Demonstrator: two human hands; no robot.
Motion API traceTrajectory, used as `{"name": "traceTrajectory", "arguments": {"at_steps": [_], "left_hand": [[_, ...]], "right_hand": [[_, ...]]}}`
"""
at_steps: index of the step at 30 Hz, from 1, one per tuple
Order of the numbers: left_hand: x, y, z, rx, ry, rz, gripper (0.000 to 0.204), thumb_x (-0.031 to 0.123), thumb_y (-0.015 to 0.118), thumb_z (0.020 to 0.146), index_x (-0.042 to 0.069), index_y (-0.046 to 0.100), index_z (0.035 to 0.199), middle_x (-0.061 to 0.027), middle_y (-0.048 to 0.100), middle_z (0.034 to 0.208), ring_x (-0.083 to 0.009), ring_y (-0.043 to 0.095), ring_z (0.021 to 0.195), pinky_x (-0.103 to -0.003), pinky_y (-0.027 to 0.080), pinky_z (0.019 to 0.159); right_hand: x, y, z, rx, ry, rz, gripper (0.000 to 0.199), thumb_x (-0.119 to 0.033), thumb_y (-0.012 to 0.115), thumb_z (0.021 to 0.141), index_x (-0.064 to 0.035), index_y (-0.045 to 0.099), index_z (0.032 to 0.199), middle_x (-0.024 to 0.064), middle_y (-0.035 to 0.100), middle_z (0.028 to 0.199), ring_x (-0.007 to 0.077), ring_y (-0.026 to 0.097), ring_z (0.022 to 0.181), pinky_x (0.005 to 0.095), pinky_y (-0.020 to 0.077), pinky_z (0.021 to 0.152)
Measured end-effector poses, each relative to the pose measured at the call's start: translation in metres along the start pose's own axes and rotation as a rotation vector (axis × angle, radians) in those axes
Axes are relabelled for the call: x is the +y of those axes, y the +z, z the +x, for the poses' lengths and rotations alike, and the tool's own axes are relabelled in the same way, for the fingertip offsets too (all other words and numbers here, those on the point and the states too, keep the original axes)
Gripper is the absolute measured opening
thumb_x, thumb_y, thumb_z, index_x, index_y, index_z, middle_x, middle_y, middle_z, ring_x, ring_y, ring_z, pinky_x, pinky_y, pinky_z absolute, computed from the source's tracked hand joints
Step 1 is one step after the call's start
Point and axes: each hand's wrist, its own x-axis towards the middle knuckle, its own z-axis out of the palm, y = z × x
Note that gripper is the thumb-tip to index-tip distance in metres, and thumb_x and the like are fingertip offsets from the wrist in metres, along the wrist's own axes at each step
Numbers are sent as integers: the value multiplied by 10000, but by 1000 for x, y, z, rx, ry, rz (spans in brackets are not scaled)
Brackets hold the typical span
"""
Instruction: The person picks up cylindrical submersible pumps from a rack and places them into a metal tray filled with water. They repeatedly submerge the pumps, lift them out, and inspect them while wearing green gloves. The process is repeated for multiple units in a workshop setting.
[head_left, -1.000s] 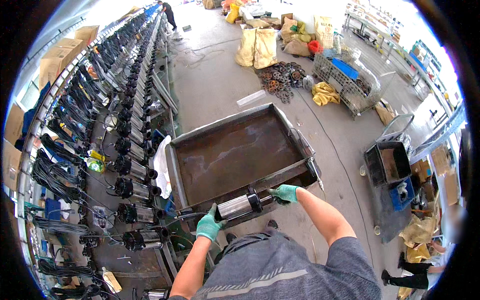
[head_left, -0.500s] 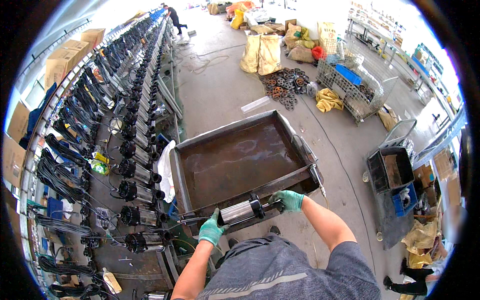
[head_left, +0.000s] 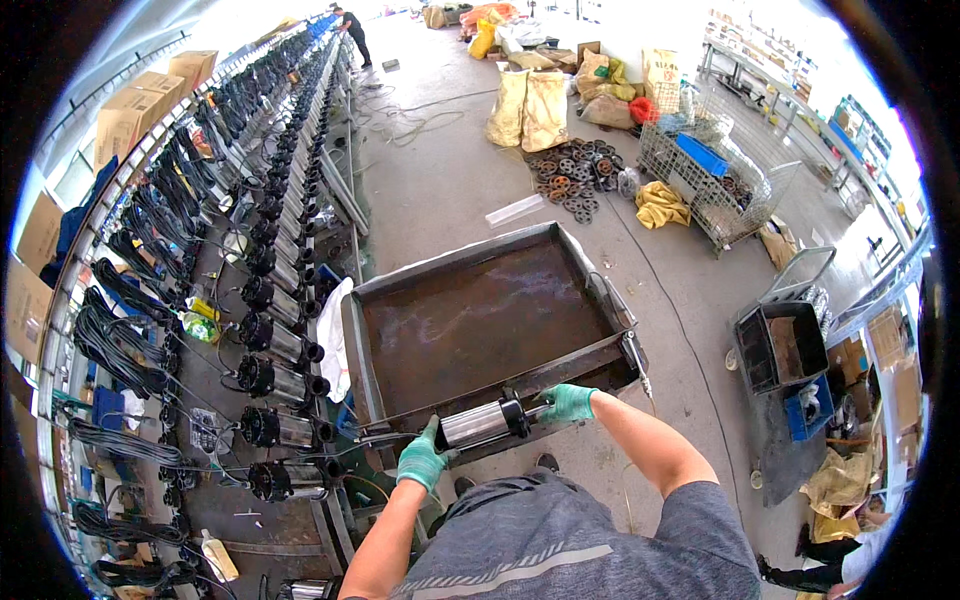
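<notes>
Right hand (head_left: 568, 403) has slid a little to the left, closer to the motor (head_left: 472, 426), while the left hand (head_left: 421, 463) stays at the motor's other end. Both wear green gloves. One hand grips the end near the cord (head_left: 393, 436); the other seems to hold the thin rod (head_left: 541, 411), but I cannot tell how tightly. The motor lies sideways along the near side of the tank (head_left: 361, 350); whether it rests on the edge is hard to see. It looks smooth and heavy, so a slippery hold could drop it on the shoes (head_left: 547, 462) or into the tank. Tugging the cord could tip it.
</notes>
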Motion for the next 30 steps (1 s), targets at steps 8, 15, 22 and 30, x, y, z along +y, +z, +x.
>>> {"name": "traceTrajectory", "arguments": {"at_steps": [8,15,22,30], "left_hand": [[5,-4,0,-25,-7,32,1026,418,870,767,189,333,1610,-263,705,1148,-431,689,992,-492,538,870],[12,-10,-2,-56,-41,8,1021,325,886,759,166,340,1607,-276,700,1131,-438,685,1000,-478,538,884],[5,-4,-1,-18,-10,-2,1025,335,895,748,163,356,1602,-247,702,996,-411,682,876,-471,537,806],[3,-1,0,-4,-13,-6,1004,311,888,761,152,359,1600,-236,701,983,-401,679,858,-465,537,804]], "right_hand": [[4,5,-10,124,-6,732,432,-98,650,968,-66,598,1396,24,690,1008,126,611,775,282,497,661],[-2,-2,-14,54,-14,621,362,-8,630,896,-30,673,1255,56,740,1012,183,697,865,320,567,789],[-24,-6,-3,-54,28,-598,320,-70,641,881,-92,682,1197,131,740,897,233,737,858,427,576,714],[-6,2,-17,210,16,496,235,-44,642,936,-20,705,1161,46,705,952,137,613,863,311,525,754]]}}
